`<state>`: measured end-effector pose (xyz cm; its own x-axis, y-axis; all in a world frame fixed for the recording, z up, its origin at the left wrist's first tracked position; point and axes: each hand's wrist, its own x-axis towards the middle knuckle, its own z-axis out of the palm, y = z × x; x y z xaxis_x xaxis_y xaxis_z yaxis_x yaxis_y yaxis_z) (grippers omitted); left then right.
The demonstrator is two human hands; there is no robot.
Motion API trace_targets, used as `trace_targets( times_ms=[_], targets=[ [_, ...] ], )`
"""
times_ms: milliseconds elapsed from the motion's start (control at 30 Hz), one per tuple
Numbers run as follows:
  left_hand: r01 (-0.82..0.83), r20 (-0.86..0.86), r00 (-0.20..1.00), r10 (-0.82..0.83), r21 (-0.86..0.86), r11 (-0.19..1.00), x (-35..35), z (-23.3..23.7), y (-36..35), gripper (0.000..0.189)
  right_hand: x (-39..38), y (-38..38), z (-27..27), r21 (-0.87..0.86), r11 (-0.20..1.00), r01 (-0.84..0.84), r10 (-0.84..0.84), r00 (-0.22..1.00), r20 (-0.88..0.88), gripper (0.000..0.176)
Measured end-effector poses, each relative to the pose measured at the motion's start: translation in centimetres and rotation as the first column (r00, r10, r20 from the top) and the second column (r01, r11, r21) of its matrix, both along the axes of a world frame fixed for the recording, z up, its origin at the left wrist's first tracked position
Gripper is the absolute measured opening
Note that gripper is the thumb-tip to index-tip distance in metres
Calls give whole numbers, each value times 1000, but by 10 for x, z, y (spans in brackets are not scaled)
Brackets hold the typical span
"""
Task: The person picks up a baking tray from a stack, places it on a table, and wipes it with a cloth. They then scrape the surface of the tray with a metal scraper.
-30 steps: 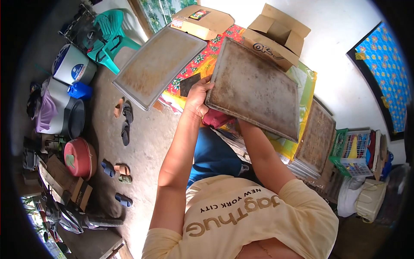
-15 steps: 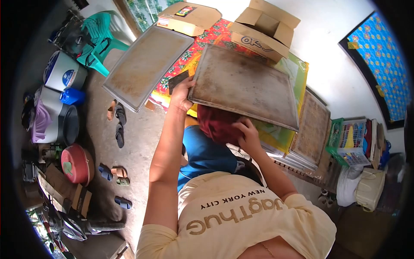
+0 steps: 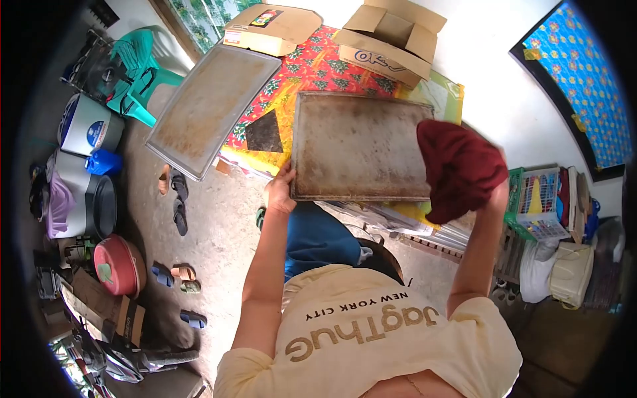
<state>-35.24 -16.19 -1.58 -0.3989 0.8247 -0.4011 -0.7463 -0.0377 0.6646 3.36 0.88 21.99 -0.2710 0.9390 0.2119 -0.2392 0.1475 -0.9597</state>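
A stained metal tray (image 3: 361, 149) lies flat in front of me, over the table's near edge. My left hand (image 3: 281, 189) grips its lower left corner, fingers closed on the rim. A dark red cloth (image 3: 461, 169) covers the tray's right end, bunched up in my right hand (image 3: 499, 196), whose fingers are mostly hidden behind the cloth. Another stained tray (image 3: 212, 106) rests at the left side of the table, and a dark flat piece (image 3: 264, 132) lies between the two trays.
On the red and yellow tablecloth (image 3: 312, 66) stand an open cardboard box (image 3: 385, 56) and a flatter carton (image 3: 272, 30). Stacked trays (image 3: 448, 235) are at the right, beside plastic baskets (image 3: 541, 199). Slippers (image 3: 179, 215) and a red tub (image 3: 118, 265) are on the floor at left.
The red cloth has come out from below the tray and moved right, onto its right end, with my right hand. The tray has turned more level, and my left hand is lower on its edge.
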Motion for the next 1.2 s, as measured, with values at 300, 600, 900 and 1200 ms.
trace_targets(
  times_ms=[300,600,900,1200],
  targets=[
    [-64,80,994,70,-77,995,11,10,-14,43,-55,163,19,155,935,318,-274,928,-251,25],
    [-29,19,999,30,-51,998,8,4,-15,44,-57,282,-105,404,573,713,-787,616,30,29],
    [-45,16,999,45,0,999,-2,6,-18,44,-63,276,-183,-382,868,317,-496,576,-650,26],
    [-71,-11,997,71,-74,995,-18,14,-28,48,-74,325,-179,-77,650,756,-729,649,217,66]
  ],
)
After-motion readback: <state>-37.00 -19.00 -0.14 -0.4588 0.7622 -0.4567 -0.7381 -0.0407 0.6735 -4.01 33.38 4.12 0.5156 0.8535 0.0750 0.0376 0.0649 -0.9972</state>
